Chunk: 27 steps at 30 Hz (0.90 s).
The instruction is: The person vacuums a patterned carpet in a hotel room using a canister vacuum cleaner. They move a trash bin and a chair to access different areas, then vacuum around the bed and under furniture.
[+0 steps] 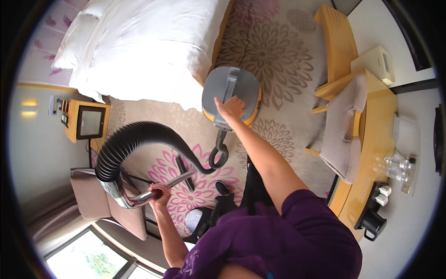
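Note:
My left hand (160, 195) is closed round the metal wand (179, 179) of a vacuum cleaner. A floor nozzle (184, 173) lies by the wand on the patterned carpet. From the wand's upper end a thick black ribbed hose (139, 134) arches up and right, then curls towards the canister. My right hand (231, 108) is over the lid handle of the grey and yellow vacuum canister (212, 87), thumb on one side and curled fingers on the other. Whether it grips the handle cannot be told. The canister stands on the carpet beside the bed corner.
A bed with white linen (146, 52) fills the upper left. At left are a wooden bedside cabinet (72, 120) and a cushioned seat (89, 195). On the right, an upholstered chair (339, 129) stands at a wooden desk (378, 122) with bottles and a black kettle (374, 223). A dark cord crosses the carpet.

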Tool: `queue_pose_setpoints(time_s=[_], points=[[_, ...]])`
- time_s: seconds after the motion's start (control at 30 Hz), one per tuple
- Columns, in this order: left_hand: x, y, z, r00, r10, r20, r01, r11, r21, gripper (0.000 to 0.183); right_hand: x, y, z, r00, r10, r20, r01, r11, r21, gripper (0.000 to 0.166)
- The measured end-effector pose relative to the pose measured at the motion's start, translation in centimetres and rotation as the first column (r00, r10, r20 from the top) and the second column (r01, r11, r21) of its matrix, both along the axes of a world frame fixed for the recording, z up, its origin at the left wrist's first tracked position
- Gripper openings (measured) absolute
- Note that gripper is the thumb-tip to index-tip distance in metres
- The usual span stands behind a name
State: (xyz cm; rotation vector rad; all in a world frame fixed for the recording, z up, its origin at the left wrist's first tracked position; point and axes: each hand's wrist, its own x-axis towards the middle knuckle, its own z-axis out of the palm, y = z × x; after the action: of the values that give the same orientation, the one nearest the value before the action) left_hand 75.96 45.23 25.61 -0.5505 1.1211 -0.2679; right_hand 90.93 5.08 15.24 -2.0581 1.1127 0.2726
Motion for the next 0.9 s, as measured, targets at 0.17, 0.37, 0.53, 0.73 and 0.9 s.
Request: queue_pose_setpoints(time_s=[0.17, 0.37, 0.53, 0.73, 0.9], points=[[2.6, -4.8, -3.1, 0.989, -0.027, -0.144, 0.035, 0.998, 0.054, 0.014, 1.5, -1.7, -2.6, 0.965, 0.252, 0.078, -0.236, 0.956, -0.174, 0.052], [4.1, -7.4, -3.9, 0.974, 0.012, -0.224, -0.01, 1.0, 0.007, 0.006, 4.4, -9.3, -1.9, 0.908, 0.419, -0.018, -0.411, 0.879, -0.241, 0.05], [4.4, -6.3, -5.5, 0.998, -0.016, -0.06, 0.024, 0.99, 0.14, 0.009, 6.5, -19.6, -1.7, 0.851, 0.522, -0.063, -0.511, 0.793, -0.332, 0.046], [6.3, -9.0, -5.4, 0.982, -0.057, -0.183, 0.112, 0.945, 0.307, 0.011, 9.8, -29.5, -3.0, 0.936, 0.352, 0.018, -0.3, 0.823, -0.483, 0.038], [8.1, -10.9, -10.5, 0.927, -0.228, -0.298, 0.372, 0.654, 0.659, 0.025, 14.3, -37.9, -3.8, 0.952, 0.305, 0.005, -0.252, 0.796, -0.551, 0.038]])
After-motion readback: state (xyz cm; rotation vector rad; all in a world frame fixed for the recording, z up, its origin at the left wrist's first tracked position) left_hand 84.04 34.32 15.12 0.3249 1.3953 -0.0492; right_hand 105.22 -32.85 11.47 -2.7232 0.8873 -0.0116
